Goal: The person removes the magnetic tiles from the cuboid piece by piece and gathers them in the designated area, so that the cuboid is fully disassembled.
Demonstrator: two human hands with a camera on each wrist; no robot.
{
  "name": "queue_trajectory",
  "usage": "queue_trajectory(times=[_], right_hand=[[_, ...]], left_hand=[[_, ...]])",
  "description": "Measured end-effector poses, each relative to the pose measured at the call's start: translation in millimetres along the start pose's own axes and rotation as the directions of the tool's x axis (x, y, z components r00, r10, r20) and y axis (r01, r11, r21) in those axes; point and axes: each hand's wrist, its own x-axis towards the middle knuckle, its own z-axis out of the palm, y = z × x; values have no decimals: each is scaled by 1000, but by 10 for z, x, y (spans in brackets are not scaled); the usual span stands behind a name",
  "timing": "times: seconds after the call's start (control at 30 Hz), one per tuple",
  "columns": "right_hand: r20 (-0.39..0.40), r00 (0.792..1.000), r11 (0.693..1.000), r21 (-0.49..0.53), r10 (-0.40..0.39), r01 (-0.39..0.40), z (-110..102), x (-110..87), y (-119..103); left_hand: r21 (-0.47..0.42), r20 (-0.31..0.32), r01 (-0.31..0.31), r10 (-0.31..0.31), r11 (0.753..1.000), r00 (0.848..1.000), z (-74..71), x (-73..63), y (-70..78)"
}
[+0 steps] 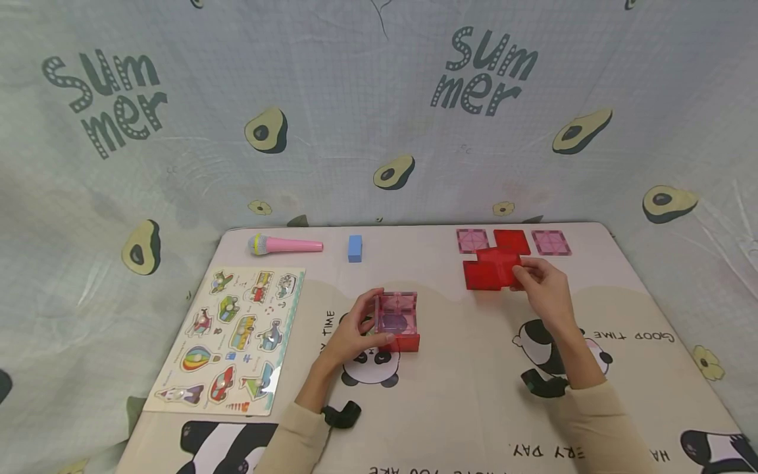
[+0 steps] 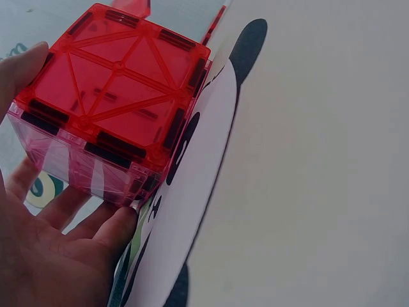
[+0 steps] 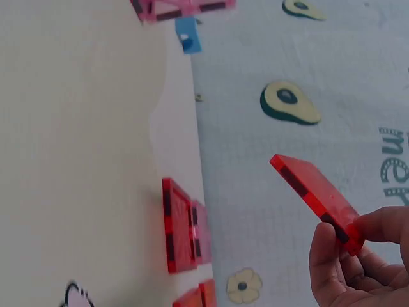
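Observation:
My left hand (image 1: 349, 336) holds a small box (image 1: 397, 322) of see-through magnetic tiles, fingers at its left side and thumb at the near wall. Pink walls and a red near wall make up the box. In the left wrist view, the red tile (image 2: 118, 67) faces the camera, with the thumb on one edge and curled fingers at the pink side. Off to the right, my right hand (image 1: 547, 296) pinches a red magnetic tile (image 3: 319, 195) by one end, raised above the table. Below it lies another red tile (image 1: 481, 276).
Along the back edge lie a pink tile (image 1: 472, 240), a red tile (image 1: 514, 241) and a second pink tile (image 1: 551, 242). A blue block (image 1: 354, 249) and a pink toy microphone (image 1: 290, 245) are at back left. A picture puzzle board (image 1: 237, 342) covers the left side.

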Motion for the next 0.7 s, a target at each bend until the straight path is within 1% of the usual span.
queue_trajectory(times=[0.17,0.33,0.53,0.7], right_hand=[[-63,997,998,-52,39,-42,-169,38,96],[-112,990,994,-64,86,-94,-326,87,187],[-125,980,983,-81,155,-165,-473,153,307],[-141,966,969,-87,216,-230,-554,212,417]], left_hand=[[-1,0,-2,2,1000,1000,2,-3,2],[8,-3,0,0,1000,1000,0,-4,-4],[10,-2,6,-6,1000,1000,-2,-4,-1],[8,-3,5,-5,1000,1000,-4,-2,-3]])
